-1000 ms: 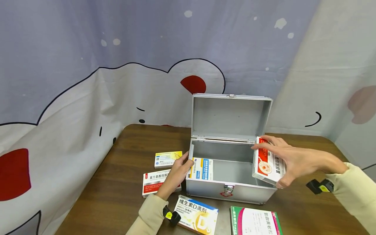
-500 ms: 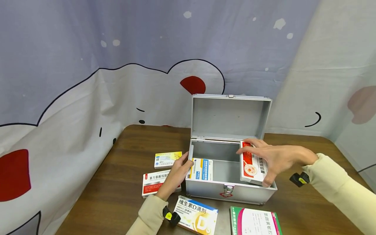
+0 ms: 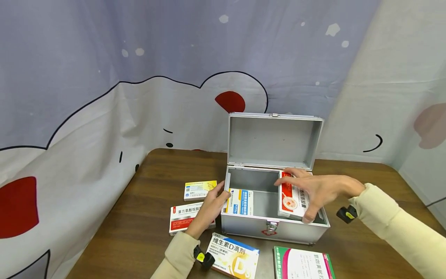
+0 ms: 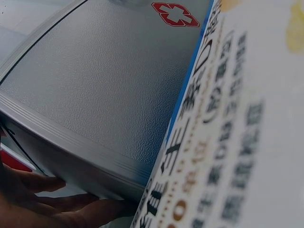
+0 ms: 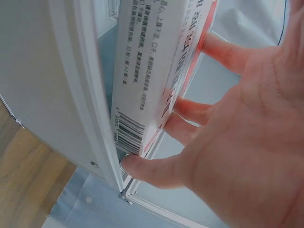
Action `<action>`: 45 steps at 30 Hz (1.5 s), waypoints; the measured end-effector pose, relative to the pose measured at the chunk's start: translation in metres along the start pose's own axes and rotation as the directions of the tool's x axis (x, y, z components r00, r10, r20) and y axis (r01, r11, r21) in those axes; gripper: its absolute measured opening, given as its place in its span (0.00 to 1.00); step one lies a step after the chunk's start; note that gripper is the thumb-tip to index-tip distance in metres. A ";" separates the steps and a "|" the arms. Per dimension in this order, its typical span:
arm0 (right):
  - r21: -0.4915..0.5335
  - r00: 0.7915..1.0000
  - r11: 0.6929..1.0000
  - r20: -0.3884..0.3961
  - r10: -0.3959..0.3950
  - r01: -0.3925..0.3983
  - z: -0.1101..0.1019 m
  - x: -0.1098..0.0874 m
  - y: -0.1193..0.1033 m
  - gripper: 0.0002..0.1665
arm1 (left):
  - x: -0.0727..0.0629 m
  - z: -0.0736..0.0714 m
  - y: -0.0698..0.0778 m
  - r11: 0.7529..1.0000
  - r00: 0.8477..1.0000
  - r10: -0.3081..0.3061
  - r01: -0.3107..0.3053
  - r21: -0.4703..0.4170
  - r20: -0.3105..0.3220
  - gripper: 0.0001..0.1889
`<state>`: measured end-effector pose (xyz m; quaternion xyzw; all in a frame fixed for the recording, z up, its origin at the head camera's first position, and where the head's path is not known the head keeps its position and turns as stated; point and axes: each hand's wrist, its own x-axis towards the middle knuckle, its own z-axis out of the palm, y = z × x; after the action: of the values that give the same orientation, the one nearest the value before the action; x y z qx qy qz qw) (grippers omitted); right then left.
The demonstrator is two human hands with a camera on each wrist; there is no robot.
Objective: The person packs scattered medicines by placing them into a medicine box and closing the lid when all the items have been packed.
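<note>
An aluminium first-aid case stands on the table with its lid raised. My right hand spans a red-and-white medicine box lengthwise, thumb at the near end and fingers at the far end. That box is partly inside the case's right half, its near end by the front rim; in the right wrist view its barcode side faces the case wall. My left hand grips the case's left wall, thumb over the rim and fingers outside. A blue-and-white medicine box lies inside at the left.
Left of the case lie a yellow-and-white box and a red-and-white box. In front are a vitamin D box, close to my left wrist, and a green-and-pink box. The raised lid stands behind the opening.
My right hand has moved left with the red-and-white box, from the case's right edge into its opening, lowering it slightly. The left hand stays at the left wall.
</note>
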<state>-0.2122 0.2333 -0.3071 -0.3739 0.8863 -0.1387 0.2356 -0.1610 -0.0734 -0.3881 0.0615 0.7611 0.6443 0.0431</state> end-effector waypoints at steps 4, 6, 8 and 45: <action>0.017 0.999 0.999 -0.025 -0.044 0.044 0.001 0.001 0.002 0.60 | 0.001 0.000 -0.001 1.000 1.000 -0.002 0.002 -0.008 0.003 0.29; 0.026 0.998 0.998 -0.030 -0.055 0.056 0.001 0.001 0.002 0.59 | 0.001 0.001 -0.001 1.000 1.000 -0.004 0.004 -0.008 0.003 0.29; 0.025 0.998 0.998 -0.029 -0.053 0.054 0.001 0.001 0.001 0.57 | 0.001 0.001 0.000 1.000 1.000 -0.004 0.004 -0.008 0.004 0.29; -0.159 0.967 0.982 0.215 0.137 -0.104 0.007 0.051 -0.017 0.53 | 0.006 0.002 -0.007 0.999 1.000 -0.001 0.000 -0.041 -0.004 0.27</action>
<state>-0.2298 0.1841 -0.3218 -0.3489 0.8828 -0.0153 0.3142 -0.1664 -0.0722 -0.3953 0.0591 0.7478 0.6599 0.0429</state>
